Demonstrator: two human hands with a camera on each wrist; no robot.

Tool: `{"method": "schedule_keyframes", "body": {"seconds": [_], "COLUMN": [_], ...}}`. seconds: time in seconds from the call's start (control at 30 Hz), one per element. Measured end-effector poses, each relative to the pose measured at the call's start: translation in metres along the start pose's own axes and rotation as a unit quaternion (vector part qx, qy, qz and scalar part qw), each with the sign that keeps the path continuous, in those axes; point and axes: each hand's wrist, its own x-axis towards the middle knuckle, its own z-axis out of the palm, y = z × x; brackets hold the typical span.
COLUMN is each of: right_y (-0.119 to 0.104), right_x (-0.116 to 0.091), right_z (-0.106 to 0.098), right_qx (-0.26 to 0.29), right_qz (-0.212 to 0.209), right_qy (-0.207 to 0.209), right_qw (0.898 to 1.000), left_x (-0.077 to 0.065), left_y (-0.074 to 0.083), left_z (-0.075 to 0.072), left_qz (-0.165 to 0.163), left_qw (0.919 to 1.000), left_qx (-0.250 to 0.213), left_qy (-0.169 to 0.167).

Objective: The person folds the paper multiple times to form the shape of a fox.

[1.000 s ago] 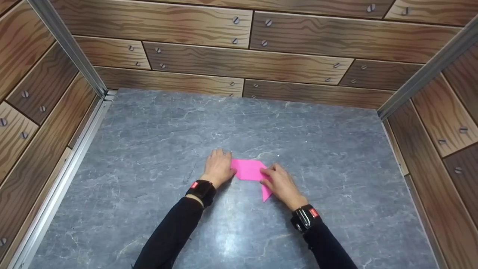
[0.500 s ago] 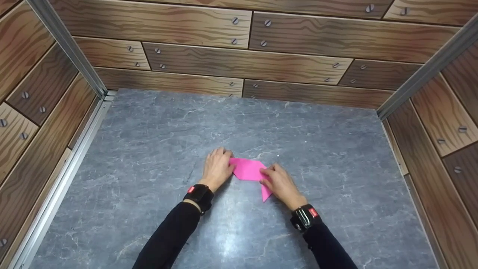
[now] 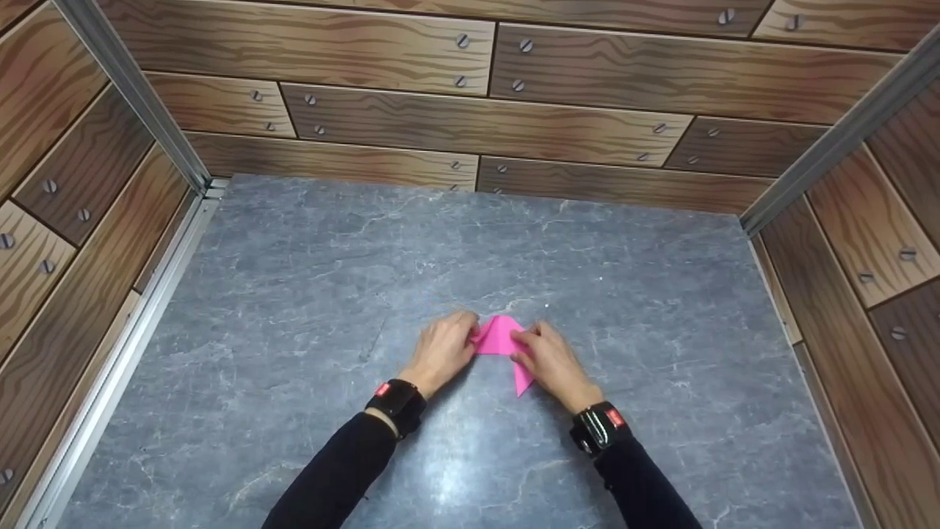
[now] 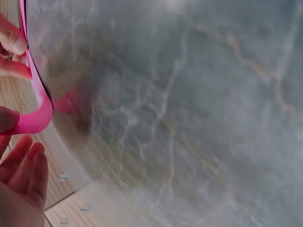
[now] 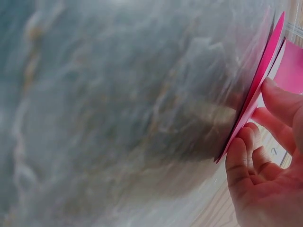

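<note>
A folded sheet of pink paper (image 3: 501, 338) lies on the grey marbled surface between the two hands, with a pointed flap hanging toward me at its right end. My left hand (image 3: 443, 348) pinches the paper's left end and bends it up and over to the right. In the left wrist view the paper (image 4: 41, 117) curves upward from the surface into that hand (image 4: 24, 191). My right hand (image 3: 556, 365) holds the right end down with thumb and forefinger. Seen from the right wrist, layered paper edges (image 5: 251, 101) lie against the fingertips (image 5: 236, 149).
The marbled surface (image 3: 330, 242) stretches around the hands. Wood-patterned panels (image 3: 411, 121) enclose it at the back and both sides, with metal posts (image 3: 830, 139) at the corners. A tiny white speck (image 3: 546, 306) lies beyond the right hand.
My left hand has moved right, curling the paper's left end up, so the flat part looks shorter. The right hand has stayed in place.
</note>
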Motion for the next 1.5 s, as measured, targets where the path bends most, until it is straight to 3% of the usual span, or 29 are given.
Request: {"method": "schedule_keyframes", "body": {"seconds": [0.2, 0.37, 0.63, 1.27, 1.5], "right_y": [0.0, 0.001, 0.002, 0.001, 0.0], "right_x": [0.0, 0.0, 0.0, 0.0, -0.001], "right_z": [0.001, 0.001, 0.002, 0.002, 0.001], "right_qx": [-0.002, -0.001, -0.016, 0.004, -0.008], "right_qz": [-0.003, -0.008, -0.03, -0.009, -0.025], "right_qy": [0.001, 0.007, 0.02, 0.01, 0.021], "right_qw": [1.0, 1.0, 0.999, 1.0, 0.999], "left_x": [-0.002, -0.003, -0.006, -0.01, -0.01], "left_y": [0.004, 0.005, 0.01, 0.013, 0.015], "left_z": [0.004, 0.007, 0.011, 0.019, 0.021], "left_qz": [0.02, 0.036, 0.051, 0.089, 0.101], "left_qw": [0.9964, 0.9938, 0.9929, 0.9922, 0.9904], "left_qx": [-0.041, -0.047, -0.034, 0.012, 0.035], "left_qy": [-0.071, -0.095, -0.102, -0.087, -0.087]}}
